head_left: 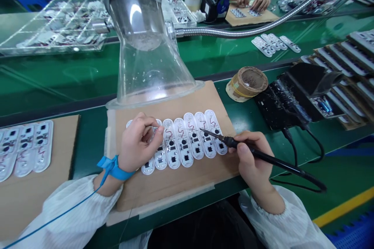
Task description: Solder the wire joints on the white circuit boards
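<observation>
My right hand (254, 157) grips a soldering iron (271, 159) by its black handle. Its metal tip points left, over the upper part of a row of white oblong circuit boards (184, 144) with black chips and thin red wires. Above the boards on the left, my left hand (143, 138) is closed in a pinch on a thin solder wire (182, 128), which runs toward the iron's tip. Whether wire and tip touch is too fine to tell. A blue wrist strap (115, 168) with a cord circles my left wrist. Some boards are partly hidden behind that hand.
A clear fume hood (154, 70) hangs over the cardboard sheet (169, 190). To the right are a tape roll (247, 83) and a black soldering station (280, 103). More boards (26, 146) lie at left. Across the bench, another person's hands (251, 0) work on boards.
</observation>
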Demonstrator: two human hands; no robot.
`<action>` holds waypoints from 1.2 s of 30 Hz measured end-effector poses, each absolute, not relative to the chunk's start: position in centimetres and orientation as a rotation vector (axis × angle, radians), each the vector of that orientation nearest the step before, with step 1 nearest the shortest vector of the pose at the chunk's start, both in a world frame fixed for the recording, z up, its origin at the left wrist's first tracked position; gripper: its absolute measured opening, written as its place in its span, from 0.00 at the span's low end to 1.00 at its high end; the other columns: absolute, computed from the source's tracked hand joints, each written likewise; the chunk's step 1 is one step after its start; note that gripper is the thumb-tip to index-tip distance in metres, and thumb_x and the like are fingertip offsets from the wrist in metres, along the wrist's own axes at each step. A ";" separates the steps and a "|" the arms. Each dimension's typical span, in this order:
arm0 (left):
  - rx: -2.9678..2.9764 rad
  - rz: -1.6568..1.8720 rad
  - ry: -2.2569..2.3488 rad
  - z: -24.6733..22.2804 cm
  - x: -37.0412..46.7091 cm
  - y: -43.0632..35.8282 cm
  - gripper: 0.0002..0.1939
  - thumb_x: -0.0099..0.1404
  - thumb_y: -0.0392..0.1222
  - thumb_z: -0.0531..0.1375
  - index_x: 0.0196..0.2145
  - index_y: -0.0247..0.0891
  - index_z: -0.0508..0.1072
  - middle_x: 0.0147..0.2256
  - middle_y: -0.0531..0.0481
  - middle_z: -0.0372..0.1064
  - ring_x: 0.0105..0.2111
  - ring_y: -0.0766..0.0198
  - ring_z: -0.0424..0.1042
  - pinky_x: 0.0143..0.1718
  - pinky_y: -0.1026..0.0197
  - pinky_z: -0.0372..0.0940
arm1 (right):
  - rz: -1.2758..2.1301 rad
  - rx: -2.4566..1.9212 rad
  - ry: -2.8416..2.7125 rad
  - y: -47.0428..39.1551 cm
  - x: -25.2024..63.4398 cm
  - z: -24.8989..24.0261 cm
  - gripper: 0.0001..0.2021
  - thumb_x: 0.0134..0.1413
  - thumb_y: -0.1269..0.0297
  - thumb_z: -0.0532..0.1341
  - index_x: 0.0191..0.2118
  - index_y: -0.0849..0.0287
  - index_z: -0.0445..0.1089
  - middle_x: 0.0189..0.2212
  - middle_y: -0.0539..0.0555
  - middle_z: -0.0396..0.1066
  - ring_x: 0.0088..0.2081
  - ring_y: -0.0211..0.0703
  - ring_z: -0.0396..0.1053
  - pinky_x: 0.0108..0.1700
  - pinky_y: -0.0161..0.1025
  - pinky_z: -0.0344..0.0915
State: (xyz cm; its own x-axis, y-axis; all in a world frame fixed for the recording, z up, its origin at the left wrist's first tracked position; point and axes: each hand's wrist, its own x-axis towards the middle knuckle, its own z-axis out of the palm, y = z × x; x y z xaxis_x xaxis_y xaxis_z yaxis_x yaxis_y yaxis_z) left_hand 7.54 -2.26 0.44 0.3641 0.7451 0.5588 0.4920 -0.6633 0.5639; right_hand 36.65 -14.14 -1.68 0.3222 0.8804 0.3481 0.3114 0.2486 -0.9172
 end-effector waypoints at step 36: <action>2.362 1.257 1.033 0.3 7.5 -2.0 0.08 0.70 0.30 0.62 0.39 0.39 0.67 0.26 0.59 0.56 0.26 0.68 0.59 0.27 0.62 0.56 | 0.578 -1.388 -1.419 -13.6 36.5 -2.3 0.02 0.70 0.64 0.65 0.46 0.52 0.74 0.33 0.48 0.74 0.27 0.36 0.73 0.30 0.33 0.69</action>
State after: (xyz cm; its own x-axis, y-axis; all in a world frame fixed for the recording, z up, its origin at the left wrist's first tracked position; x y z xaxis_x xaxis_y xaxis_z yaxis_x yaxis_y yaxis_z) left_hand 7.48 -1.96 0.29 0.3683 0.7005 0.6113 0.4639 -0.7083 0.5321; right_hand 36.47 -13.57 -2.29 0.1889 0.9263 0.3259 0.4344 0.2188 -0.8737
